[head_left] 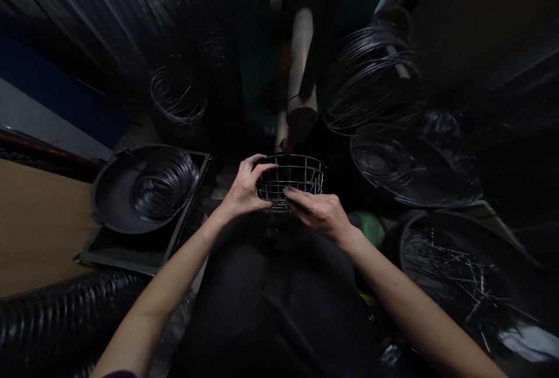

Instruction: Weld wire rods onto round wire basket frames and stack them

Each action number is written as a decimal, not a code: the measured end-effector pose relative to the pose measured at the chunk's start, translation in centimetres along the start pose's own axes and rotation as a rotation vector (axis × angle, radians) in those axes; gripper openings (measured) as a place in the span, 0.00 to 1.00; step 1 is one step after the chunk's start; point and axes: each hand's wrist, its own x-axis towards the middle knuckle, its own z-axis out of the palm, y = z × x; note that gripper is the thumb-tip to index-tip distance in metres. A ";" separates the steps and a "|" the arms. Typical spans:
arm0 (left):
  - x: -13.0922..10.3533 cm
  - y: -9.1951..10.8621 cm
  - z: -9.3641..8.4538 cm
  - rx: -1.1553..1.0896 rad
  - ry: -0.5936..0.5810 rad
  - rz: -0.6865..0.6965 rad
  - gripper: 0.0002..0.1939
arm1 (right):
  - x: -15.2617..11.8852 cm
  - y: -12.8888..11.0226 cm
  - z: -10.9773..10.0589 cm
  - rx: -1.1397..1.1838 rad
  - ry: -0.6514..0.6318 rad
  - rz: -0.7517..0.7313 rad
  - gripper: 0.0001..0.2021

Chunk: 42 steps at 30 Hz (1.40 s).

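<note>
A round wire basket [301,175] is held between my two hands in the middle of the view, just below the end of a pale cylindrical machine arm [302,57]. My left hand [247,187] grips its left side, thumb low and fingers on the rim. Across the front of the basket lies my right hand [321,212], its fingers together and pressed on the wires near the lower front. The basket's far side shows crossing wires and a thin round rim.
At left, a dark pan [116,191] with a wire coil [165,184] rests on a metal tray [117,257]. To the right are a basin with wire rings [382,162], a tub of cut wires [463,273] and a large wire bundle [371,75].
</note>
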 end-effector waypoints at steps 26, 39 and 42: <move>3.3 -1.5 -0.6 -0.025 0.063 -0.061 0.37 | 1.3 0.7 -1.0 -0.074 0.137 0.324 0.09; 6.0 -3.9 -0.6 -0.068 0.115 -0.056 0.38 | 3.9 2.9 -0.1 -0.050 0.241 0.400 0.10; 7.8 -4.8 -1.1 -0.061 0.106 -0.095 0.37 | 5.5 4.7 0.6 -0.038 0.240 0.435 0.09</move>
